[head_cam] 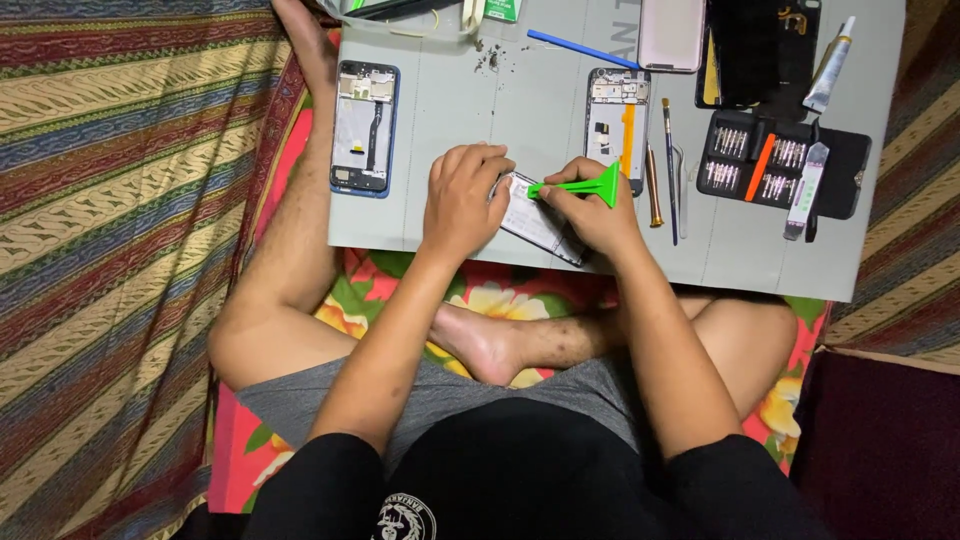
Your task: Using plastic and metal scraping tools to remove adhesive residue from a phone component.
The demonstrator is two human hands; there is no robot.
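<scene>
My left hand [462, 200] presses down on the near end of a flat phone battery [535, 218] that lies on a grey work mat [480, 110]. My right hand [590, 205] grips a green plastic pry tool [585, 186], its thin tip laid against the battery's top edge between the two hands. Most of the battery is hidden under my fingers.
An opened blue phone frame [364, 127] lies at the mat's left. Another opened phone body [617, 125], several slim tools [668, 170], a screwdriver bit case [757, 160], a glue tube [830, 65], a blue spudger [580, 48] and a pink phone back [672, 35] lie at right. Striped cloth surrounds my crossed legs.
</scene>
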